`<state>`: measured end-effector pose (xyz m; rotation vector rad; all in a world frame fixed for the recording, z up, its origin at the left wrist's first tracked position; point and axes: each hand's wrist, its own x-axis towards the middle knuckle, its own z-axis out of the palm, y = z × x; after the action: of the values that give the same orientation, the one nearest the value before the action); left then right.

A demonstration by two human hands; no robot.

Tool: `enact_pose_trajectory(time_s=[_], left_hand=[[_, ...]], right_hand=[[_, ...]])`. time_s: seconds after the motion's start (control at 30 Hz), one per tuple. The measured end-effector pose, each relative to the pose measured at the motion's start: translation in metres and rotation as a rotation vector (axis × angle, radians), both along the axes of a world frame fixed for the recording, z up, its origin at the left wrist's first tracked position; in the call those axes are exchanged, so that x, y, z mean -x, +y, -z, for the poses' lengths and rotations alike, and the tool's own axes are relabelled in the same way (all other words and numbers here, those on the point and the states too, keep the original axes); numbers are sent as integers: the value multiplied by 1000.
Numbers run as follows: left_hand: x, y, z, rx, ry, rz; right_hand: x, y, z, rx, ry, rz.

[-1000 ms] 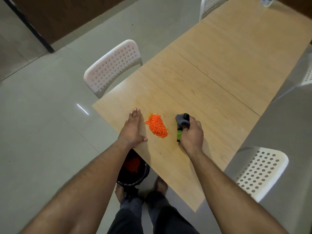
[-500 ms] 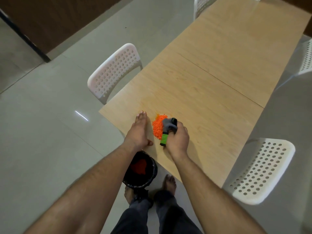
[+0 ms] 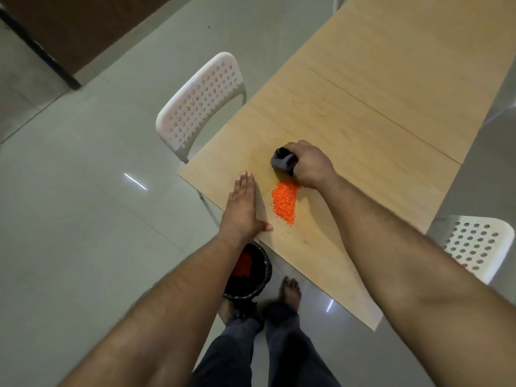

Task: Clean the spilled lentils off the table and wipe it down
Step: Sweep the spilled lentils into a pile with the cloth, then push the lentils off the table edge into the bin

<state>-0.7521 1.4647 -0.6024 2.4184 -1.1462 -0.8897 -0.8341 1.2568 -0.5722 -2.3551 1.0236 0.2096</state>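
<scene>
A small heap of orange lentils [image 3: 284,201] lies on the light wooden table [image 3: 377,113] near its front left corner. My left hand [image 3: 242,208] lies flat on the table just left of the heap, fingers straight and together. My right hand [image 3: 310,166] grips a grey wiper with a dark handle [image 3: 282,161] and holds it against the table at the far end of the heap. A black bin [image 3: 257,270] stands on the floor below the table edge, with orange lentils inside it.
A white perforated chair [image 3: 201,99] stands at the table's left side and another [image 3: 474,244] at its right. My bare feet [image 3: 290,289] stand on the glossy tiled floor beside the bin. A seam crosses the tabletop farther back.
My right hand has carried the wiper from the right side of the heap round to its far end. The heap now lies longer, stretched toward the table's front edge. My left hand has stayed flat.
</scene>
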Motion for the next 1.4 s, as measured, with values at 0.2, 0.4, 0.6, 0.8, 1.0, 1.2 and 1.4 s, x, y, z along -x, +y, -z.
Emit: enact_pose_trajectory(time_s=[0.2, 0.4, 0.6, 0.8, 1.0, 1.2, 1.4], left_hand=[[0, 4, 2, 27, -12, 0], [-1, 4, 0, 5, -44, 43], [-2, 3, 2, -6, -52, 43], [1, 5, 1, 16, -25, 3], [15, 14, 1, 28, -22, -76], [51, 73, -5, 211, -22, -277], [90, 133, -12, 213, -26, -528]], right_hand=[[8, 11, 5, -46, 68, -205], [21, 25, -6, -117, 9, -256], [46, 12, -25, -38, -145, 169], [74, 41, -2, 9, -52, 278], [92, 74, 12, -111, -251, 402], [134, 126, -2, -591, -678, 809], [142, 186, -1, -1079, -652, 908]])
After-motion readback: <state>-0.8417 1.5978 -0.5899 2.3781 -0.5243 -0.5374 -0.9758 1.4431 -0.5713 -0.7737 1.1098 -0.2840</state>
